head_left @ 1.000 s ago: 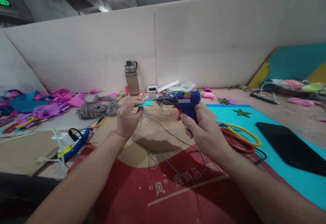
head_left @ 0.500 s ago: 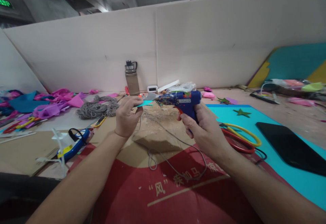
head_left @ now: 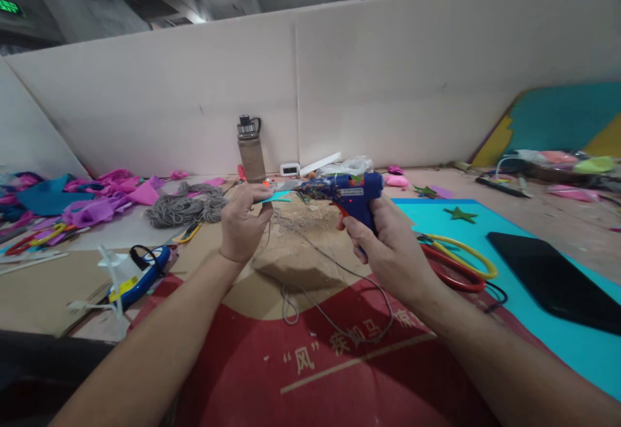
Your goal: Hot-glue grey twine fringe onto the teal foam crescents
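Observation:
My right hand (head_left: 376, 229) is wrapped round the handle of a blue hot glue gun (head_left: 356, 194), a finger at its orange trigger. The glue-smeared nozzle points left, close to a small turquoise piece (head_left: 277, 197). Between thumb and fingers, my left hand (head_left: 246, 220) pinches that piece, which looks like thin foam or felt. Whether the nozzle touches it I cannot tell. A thin grey string (head_left: 320, 252) hangs below my left hand and loops over the red and brown cardboard (head_left: 310, 362).
Left lie a grey rope bundle (head_left: 187, 207), pink and purple scraps (head_left: 104, 207) and a blue power strip (head_left: 143, 278). A bottle (head_left: 251, 155) stands at the back. Right are red-and-yellow-handled scissors (head_left: 458, 265), a green star (head_left: 460, 215) and a black phone-like slab (head_left: 553, 278) on a turquoise sheet (head_left: 577, 362).
Almost nothing differs. The turquoise piece in my left hand is tilted very slightly, while the glue gun stays at the same place beside it.

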`<state>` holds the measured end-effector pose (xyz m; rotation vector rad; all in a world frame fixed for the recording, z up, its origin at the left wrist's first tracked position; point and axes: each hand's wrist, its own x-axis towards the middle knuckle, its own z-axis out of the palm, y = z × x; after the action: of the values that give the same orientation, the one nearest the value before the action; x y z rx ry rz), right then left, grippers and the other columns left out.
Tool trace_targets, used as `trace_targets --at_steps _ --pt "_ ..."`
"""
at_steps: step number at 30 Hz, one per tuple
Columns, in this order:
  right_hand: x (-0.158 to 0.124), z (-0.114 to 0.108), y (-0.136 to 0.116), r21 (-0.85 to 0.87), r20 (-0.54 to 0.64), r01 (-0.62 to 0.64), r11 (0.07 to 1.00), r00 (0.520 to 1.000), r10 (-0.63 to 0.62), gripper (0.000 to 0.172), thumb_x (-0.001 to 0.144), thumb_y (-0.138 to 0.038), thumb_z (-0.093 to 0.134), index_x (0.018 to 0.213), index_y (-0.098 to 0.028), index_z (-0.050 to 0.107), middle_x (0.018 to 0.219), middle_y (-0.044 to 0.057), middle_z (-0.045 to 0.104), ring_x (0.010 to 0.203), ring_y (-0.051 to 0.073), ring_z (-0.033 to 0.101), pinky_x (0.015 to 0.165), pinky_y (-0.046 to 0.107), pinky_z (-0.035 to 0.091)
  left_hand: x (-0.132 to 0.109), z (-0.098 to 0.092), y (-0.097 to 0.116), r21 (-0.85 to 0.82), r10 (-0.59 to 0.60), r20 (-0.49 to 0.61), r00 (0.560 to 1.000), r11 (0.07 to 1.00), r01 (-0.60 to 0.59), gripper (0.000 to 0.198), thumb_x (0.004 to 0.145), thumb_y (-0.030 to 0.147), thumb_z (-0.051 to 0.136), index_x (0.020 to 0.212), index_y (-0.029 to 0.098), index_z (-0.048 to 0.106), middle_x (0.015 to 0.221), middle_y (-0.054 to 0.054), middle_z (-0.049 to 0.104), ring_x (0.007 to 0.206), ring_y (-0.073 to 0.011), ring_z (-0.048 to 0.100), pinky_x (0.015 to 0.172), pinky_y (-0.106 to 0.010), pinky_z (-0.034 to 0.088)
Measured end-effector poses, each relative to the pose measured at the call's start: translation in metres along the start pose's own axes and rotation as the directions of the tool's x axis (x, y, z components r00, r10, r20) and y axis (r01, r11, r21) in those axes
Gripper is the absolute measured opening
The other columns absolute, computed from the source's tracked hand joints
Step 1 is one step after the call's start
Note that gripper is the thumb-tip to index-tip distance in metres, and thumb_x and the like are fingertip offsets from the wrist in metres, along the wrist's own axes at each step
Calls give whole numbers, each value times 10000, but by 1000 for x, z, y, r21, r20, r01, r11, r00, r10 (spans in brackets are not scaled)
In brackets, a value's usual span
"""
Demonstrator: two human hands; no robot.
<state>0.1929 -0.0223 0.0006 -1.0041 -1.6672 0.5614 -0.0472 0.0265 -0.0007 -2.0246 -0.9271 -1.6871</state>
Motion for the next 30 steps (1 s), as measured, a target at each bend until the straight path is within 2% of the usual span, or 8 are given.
trace_targets --at_steps 8,16,21,24,26,27,29,30 --pt "0 0 0 11 7 -2 1000 1000 2 263 909 -358 515 1103 -186 555 926 93 631 660 158 545 577 307 451 1 -1 -1 13 13 -8 1000 1000 -13 170 762 54 638 827 211 642 895 -31 729 885 -171 684 845 -348 536" --pt "0 0 -1 6 13 -20 1000 1000 20 233 908 -365 518 1062 -194 553 922 93 628 653 158 543 555 302 440 1 -2 1 -11 -4 9 1000 1000 5 186 752 48 641 823 219 649 906 -30 732 905 -178 677 877 -360 517" --pt "0 0 -2 21 5 -5 1000 1000 5 237 903 -372 524 1057 -195 558 904 87 627 663 163 548 562 305 444 1 -2 3 -10 -71 27 997 997 71 165 737 64 649 791 220 654 896 -22 736 912 -179 674 881 -351 515" --pt "-1 0 -2 37 -7 -9 999 1000 10 249 910 -379 519 1080 -200 553 894 82 634 662 166 548 566 311 449 -1 1 6 -67 -215 24 976 974 216 138 734 79 640 779 208 659 883 -21 728 887 -169 667 861 -327 505" --pt "-1 0 -2 42 -15 -11 999 1000 11 257 914 -385 515 1096 -206 547 897 79 639 665 169 550 568 317 453 -2 5 9 -125 -416 43 908 900 419 89 736 106 642 752 193 651 807 -11 703 799 -148 646 790 -288 497" --pt "-1 -1 -1 42 -19 -10 999 1000 11 261 915 -388 514 1103 -209 544 900 79 641 669 171 553 569 320 455 -3 8 11 -172 -535 74 842 825 539 61 735 125 649 729 184 639 751 -3 682 734 -134 624 736 -264 487" --pt "-1 -1 -1 37 -28 -7 999 1000 8 266 915 -393 514 1107 -211 542 901 78 641 681 178 558 571 325 459 -3 14 15 -323 -730 195 655 583 746 67 730 153 659 694 167 605 654 6 637 603 -102 561 609 -219 446" --pt "0 -1 0 34 -33 -6 999 999 7 267 915 -396 514 1105 -211 543 900 78 640 687 180 560 572 326 460 -3 16 17 -412 -788 287 545 413 813 79 723 153 661 693 158 589 632 2 628 560 -91 537 557 -203 420"
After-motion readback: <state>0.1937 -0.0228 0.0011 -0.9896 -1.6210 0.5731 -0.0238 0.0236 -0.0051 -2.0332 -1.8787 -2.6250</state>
